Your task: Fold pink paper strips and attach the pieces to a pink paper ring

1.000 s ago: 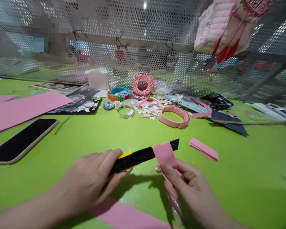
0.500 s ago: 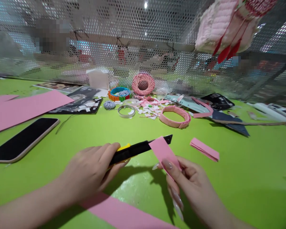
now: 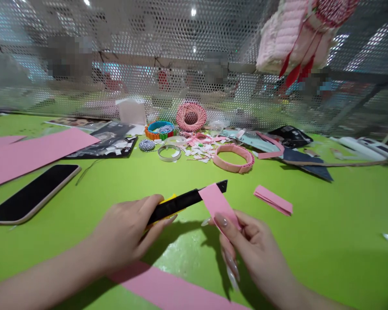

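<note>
My left hand (image 3: 126, 232) is shut around a yellow and black utility knife (image 3: 177, 204), which points up and to the right. A pink paper strip (image 3: 216, 203) lies across the knife's black front end, and the dark tip shows past it. My right hand (image 3: 255, 245) pinches the lower end of that strip between thumb and fingers. Its long nails reach down toward the green tabletop (image 3: 326, 241). A long pink paper strip (image 3: 168, 286) lies on the table under my hands.
Folded pink strips (image 3: 273, 200) lie right of the knife, and a phone (image 3: 29, 193) lies left. Pink sheets (image 3: 35, 155) are at far left. Farther back are a pink ring (image 3: 233, 158), a metal ring (image 3: 169, 153), paper scraps (image 3: 198, 150) and a perforated metal screen (image 3: 168, 38).
Both hands, the knife and the strip have shifted slightly left and closer together. The strip stays near the knife's tip. The whole view has tilted a little.
</note>
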The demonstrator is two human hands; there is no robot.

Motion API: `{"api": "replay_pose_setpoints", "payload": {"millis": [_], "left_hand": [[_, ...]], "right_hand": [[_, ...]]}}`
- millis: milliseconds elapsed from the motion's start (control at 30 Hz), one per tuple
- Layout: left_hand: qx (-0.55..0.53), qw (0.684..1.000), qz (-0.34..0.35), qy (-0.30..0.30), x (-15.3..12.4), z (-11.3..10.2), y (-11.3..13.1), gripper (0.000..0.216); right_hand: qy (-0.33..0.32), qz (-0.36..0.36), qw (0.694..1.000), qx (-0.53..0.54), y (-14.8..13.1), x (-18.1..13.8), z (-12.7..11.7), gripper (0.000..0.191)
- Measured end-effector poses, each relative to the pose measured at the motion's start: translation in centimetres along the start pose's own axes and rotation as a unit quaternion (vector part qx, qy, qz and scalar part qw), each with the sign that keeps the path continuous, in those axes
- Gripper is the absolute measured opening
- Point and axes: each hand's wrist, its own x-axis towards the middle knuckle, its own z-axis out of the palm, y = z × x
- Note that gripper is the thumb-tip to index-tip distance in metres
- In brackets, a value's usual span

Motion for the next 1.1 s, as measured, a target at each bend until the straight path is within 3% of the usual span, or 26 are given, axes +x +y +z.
{"api": "replay_pose_setpoints", "payload": {"millis": [100, 133, 167, 267, 333, 467, 633, 833, 900, 967, 1100], "left_hand": [[-0.064, 0.990, -0.122, -0.028, 0.7, -1.0, -1.3, 0.032], [-0.076, 0.972, -0.220, -0.014, 1.0, -1.8, -2.2, 0.033], [-0.064, 0.962, -0.265, 0.008, 1.4, -2.7, -3.1, 0.036], [-0.038, 0.940, -0.336, 0.043, 2.1, -4.7, -5.6, 0.037], [-0.048, 0.947, -0.316, 0.022, 2.2, -4.6, -6.3, 0.036], [-0.128, 0.948, -0.291, -0.022, 2.0, -1.6, -5.6, 0.038], [-0.342, 0.874, -0.343, -0.035, 2.3, -0.2, -2.5, 0.042], [-0.544, 0.780, -0.281, -0.129, 5.3, -1.7, 1.3, 0.036], [-0.553, 0.783, -0.241, -0.151, 6.4, -1.6, 1.5, 0.039], [-0.529, 0.810, -0.201, -0.151, 7.3, -1.3, 1.3, 0.039], [-0.491, 0.839, -0.192, -0.136, 7.6, -0.1, 0.7, 0.043]], "right_hand": [[0.000, -0.006, 1.000, -0.013, 0.8, -0.7, 0.3, 0.037], [-0.004, -0.011, 1.000, -0.028, 1.0, -1.0, 0.4, 0.036], [-0.011, -0.011, 0.999, -0.048, 1.1, -1.2, 0.5, 0.036], [-0.002, 0.005, 0.999, -0.040, 0.8, -1.4, 0.7, 0.037], [-0.001, 0.017, 1.000, 0.015, 0.0, -1.0, 0.6, 0.035], [-0.018, 0.028, 0.999, 0.039, -1.1, -0.1, 0.2, 0.036], [-0.041, 0.054, 0.996, -0.049, -0.8, 0.7, -0.5, 0.043], [-0.112, 0.056, 0.984, -0.127, -0.4, 1.7, -1.2, 0.044], [-0.119, 0.044, 0.982, -0.140, -0.8, 2.0, -1.6, 0.044], [-0.133, 0.042, 0.979, -0.150, -1.3, 2.3, -2.0, 0.043], [-0.159, 0.046, 0.971, -0.175, -2.0, 2.5, -2.7, 0.039]]}}
